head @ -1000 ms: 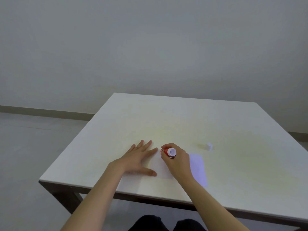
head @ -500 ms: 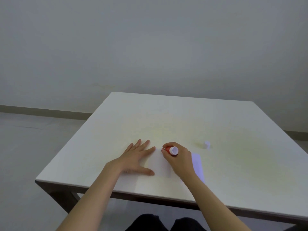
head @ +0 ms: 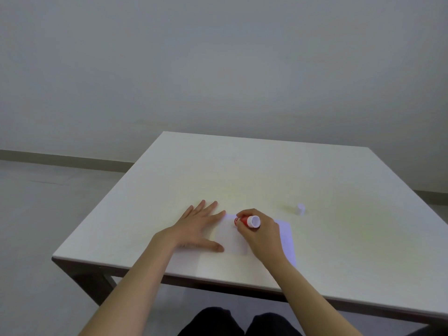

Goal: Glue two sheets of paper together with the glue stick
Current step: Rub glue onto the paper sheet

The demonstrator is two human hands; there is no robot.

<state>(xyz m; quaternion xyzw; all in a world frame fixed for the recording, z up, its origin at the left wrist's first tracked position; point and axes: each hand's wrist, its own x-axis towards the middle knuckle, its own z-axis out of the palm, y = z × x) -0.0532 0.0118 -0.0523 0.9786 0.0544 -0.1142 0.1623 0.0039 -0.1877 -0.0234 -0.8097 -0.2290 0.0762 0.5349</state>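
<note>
- Two hands work at the near edge of a pale table (head: 242, 170). The right hand (head: 263, 235) has its fingers curled round a red glue stick (head: 246, 221), gripping it; the white base end points up and toward the camera, the tip is pressed down on a white sheet (head: 231, 238).
- Fingertips (head: 238, 218) of the right hand wrap the red barrel near its lower end, so the stick sits tilted between thumb and fingers.
- Left hand (head: 197, 225): flat, fingers spread, palm down on the left part of the same sheet, holding nothing; its thumb lies just beside the glued area.
- One second sheet (head: 287, 238), faintly lilac, lies just right of the right hand, partly hidden by the wrist.
- One white cap (head: 300, 209) stands apart, farther right on the table.
- Compared with half a second earlier, both hands and the stick keep nearly the same pose; the stick has shifted only slightly.
- Count: two sheets, one glue stick, one cap.
</note>
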